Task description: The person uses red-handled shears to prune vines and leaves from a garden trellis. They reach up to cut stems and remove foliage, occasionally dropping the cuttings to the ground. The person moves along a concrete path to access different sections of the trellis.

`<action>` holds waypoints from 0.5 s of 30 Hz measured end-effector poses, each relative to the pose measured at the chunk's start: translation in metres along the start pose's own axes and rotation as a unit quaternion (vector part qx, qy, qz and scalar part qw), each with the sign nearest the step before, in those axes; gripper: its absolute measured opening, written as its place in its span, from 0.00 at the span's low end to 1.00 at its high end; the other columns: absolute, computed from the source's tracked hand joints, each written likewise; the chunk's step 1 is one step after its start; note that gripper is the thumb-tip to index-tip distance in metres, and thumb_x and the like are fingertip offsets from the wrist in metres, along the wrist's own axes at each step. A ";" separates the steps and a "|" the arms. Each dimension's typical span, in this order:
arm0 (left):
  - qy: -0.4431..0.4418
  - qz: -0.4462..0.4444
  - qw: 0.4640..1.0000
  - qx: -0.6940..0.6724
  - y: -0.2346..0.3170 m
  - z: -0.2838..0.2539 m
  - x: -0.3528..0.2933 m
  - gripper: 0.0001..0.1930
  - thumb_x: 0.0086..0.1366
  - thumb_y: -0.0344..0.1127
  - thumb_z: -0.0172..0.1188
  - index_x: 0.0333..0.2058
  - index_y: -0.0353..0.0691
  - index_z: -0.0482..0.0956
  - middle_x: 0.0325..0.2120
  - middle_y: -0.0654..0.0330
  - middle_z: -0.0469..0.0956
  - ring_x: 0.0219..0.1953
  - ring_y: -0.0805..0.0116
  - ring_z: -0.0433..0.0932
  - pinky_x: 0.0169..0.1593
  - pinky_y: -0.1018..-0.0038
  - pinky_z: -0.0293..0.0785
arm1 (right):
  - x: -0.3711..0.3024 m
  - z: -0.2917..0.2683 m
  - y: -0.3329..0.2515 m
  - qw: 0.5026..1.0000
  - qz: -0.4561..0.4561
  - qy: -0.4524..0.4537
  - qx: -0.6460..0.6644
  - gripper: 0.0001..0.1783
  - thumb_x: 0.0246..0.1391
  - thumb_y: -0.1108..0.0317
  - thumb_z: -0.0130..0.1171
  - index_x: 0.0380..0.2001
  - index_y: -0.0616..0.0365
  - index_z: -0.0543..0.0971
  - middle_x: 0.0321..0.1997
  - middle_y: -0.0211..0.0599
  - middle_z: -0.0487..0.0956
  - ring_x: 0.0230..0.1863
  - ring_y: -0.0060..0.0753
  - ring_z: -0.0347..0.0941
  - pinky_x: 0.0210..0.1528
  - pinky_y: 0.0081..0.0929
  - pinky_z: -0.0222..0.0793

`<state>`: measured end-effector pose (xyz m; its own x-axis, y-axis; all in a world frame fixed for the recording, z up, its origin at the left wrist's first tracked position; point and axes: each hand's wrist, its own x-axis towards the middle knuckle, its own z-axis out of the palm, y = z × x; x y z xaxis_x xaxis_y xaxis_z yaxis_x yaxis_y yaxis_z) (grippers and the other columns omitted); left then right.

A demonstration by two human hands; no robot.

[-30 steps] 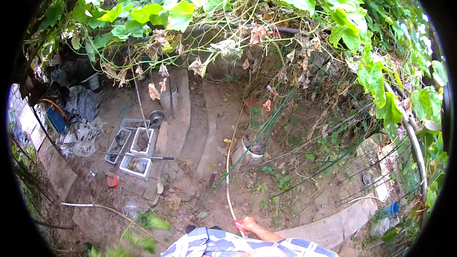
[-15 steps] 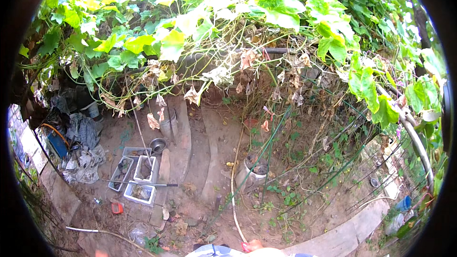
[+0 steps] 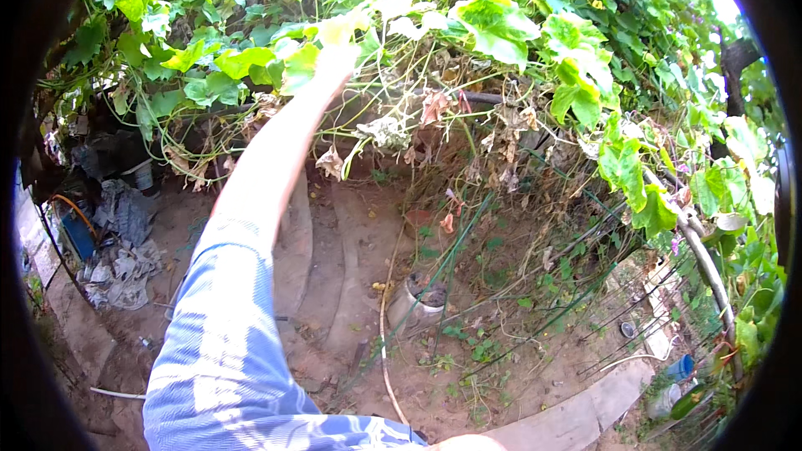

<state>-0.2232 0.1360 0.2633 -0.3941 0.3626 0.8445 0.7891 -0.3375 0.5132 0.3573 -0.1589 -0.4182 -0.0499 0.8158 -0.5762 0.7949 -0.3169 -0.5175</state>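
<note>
My left arm, in a blue and white sleeve (image 3: 230,326), reaches up from the lower left. My left hand (image 3: 338,42) is among the bright green vine leaves (image 3: 276,63) at the top. Glare washes it out, so its fingers and anything in them cannot be made out. A bit of my right hand (image 3: 468,443) shows at the bottom edge, its fingers hidden. Close to it, a long thin pale stick (image 3: 385,342) runs up from beside the sleeve. Dried brown leaves (image 3: 434,107) and curling stems hang below the left hand's level.
A white bucket (image 3: 420,299) with dark contents stands mid-ground. Green poles (image 3: 451,259) and a thick grey branch (image 3: 710,263) slant on the right. Concrete slabs (image 3: 576,413) lie lower right. Crumpled plastic sheeting (image 3: 125,271) lies at left. A blue cup (image 3: 681,367) is far right.
My left arm has risen from the lower edge into the leaves and now covers the white boxes. The view has shifted slightly. My right hand, earlier at the stick's lower end, shows less of itself.
</note>
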 end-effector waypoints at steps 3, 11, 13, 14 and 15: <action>0.023 -0.190 0.962 -0.193 0.032 0.065 0.006 0.15 0.56 0.41 0.65 0.24 0.33 0.76 0.18 0.57 0.74 0.18 0.64 0.72 0.23 0.66 0.67 | -0.009 -0.013 -0.002 0.999 0.012 0.037 0.014 0.21 0.41 0.48 0.65 0.26 0.56 0.80 0.22 0.39 0.78 0.27 0.35 0.77 0.32 0.33 0.71; 0.029 -0.205 0.946 -0.251 0.073 0.097 -0.025 0.09 0.54 0.36 0.62 0.25 0.35 0.81 0.17 0.63 0.74 0.23 0.72 0.70 0.29 0.72 0.67 | -0.028 -0.027 0.003 0.994 0.019 0.097 0.054 0.18 0.43 0.53 0.65 0.23 0.58 0.78 0.18 0.37 0.76 0.22 0.33 0.75 0.27 0.32 0.70; -0.001 -0.151 0.950 -0.274 0.096 0.060 -0.053 0.05 0.53 0.34 0.61 0.25 0.39 0.83 0.17 0.66 0.72 0.21 0.75 0.65 0.28 0.74 0.63 | -0.036 -0.032 0.007 0.991 0.016 0.118 0.062 0.17 0.44 0.54 0.64 0.22 0.58 0.77 0.17 0.36 0.75 0.21 0.32 0.74 0.26 0.32 0.70; 0.014 -0.114 0.949 -0.294 0.101 0.044 -0.062 0.05 0.56 0.33 0.60 0.25 0.40 0.83 0.14 0.70 0.67 0.18 0.79 0.59 0.24 0.77 0.56 | -0.038 -0.033 0.006 0.990 0.008 0.128 0.065 0.17 0.44 0.55 0.64 0.22 0.58 0.77 0.16 0.36 0.75 0.21 0.32 0.74 0.26 0.32 0.70; -0.016 -0.097 0.944 -0.316 0.107 0.025 -0.075 0.06 0.57 0.33 0.60 0.24 0.41 0.83 0.14 0.72 0.65 0.18 0.81 0.56 0.24 0.78 0.52 | -0.042 -0.037 0.007 0.987 -0.001 0.146 0.073 0.17 0.44 0.55 0.64 0.21 0.58 0.77 0.16 0.36 0.75 0.20 0.31 0.73 0.25 0.32 0.69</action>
<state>-0.0977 0.0940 0.2515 -0.4806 0.4930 0.7253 0.2619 -0.7086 0.6552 0.3874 -0.1769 -0.3741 0.1421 0.9142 -0.3795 0.6988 -0.3642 -0.6157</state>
